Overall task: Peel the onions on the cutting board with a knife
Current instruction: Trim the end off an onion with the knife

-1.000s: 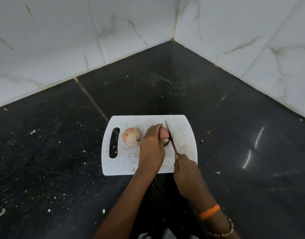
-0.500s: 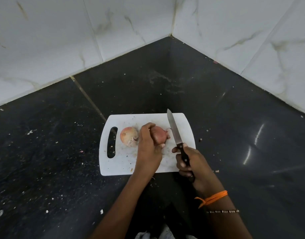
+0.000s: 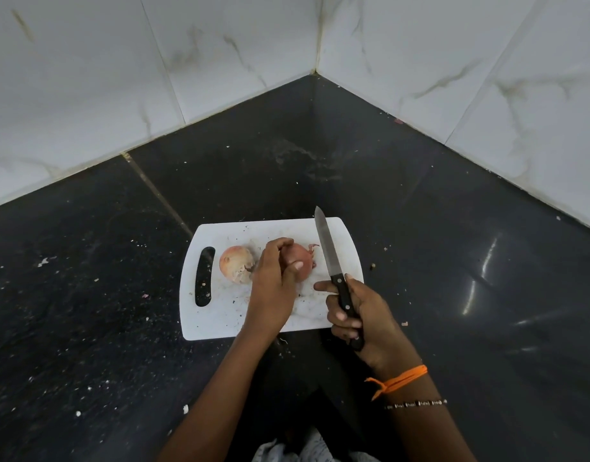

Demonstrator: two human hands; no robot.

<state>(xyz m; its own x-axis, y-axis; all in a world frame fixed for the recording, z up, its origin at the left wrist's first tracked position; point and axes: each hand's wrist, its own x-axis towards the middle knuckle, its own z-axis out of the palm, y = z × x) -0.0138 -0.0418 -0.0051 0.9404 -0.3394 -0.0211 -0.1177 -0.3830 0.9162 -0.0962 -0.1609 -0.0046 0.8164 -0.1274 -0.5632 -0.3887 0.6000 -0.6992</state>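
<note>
On a dark speckled counter, in the corner of two white marbled tile walls, we record one white cutting board with a slot handle at its left end. On the board we list two onions: a pale, papery onion lying free near the handle, and a pinker onion just to its right, grasped by the left hand, whose fingers curl over its top with the thumb pressed to its near side. The right hand clasps the black handle of a knife, blade pointing away, beside the held onion but apart from it. We note an orange thread and a beaded bracelet on the right wrist.
</note>
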